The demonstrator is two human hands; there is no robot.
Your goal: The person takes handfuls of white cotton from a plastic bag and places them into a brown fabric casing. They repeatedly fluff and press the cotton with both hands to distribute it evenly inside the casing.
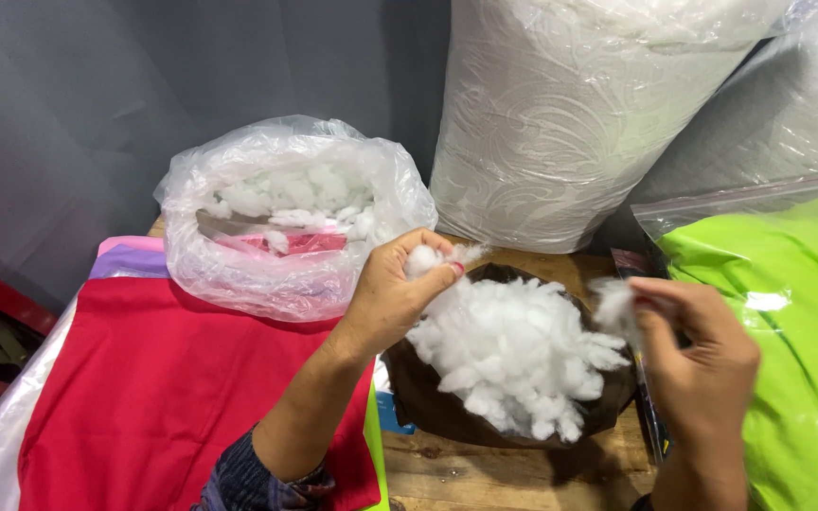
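Note:
A dark brown fabric cover [428,397] lies open on the wooden table, piled with white fluffy stuffing [513,350]. My left hand [392,293] hovers over its left rim and pinches a small tuft of stuffing between thumb and fingers. At the cover's right rim, my right hand [698,350] pinches another wisp of stuffing at its fingertips.
A clear plastic bag [286,218] of white stuffing sits at the back left on stacked red fabric [153,388]. A large wrapped white roll [560,123] stands behind. Bright green fabric in a clear bag [797,322] lies at the right. Wooden table [447,473] shows in front.

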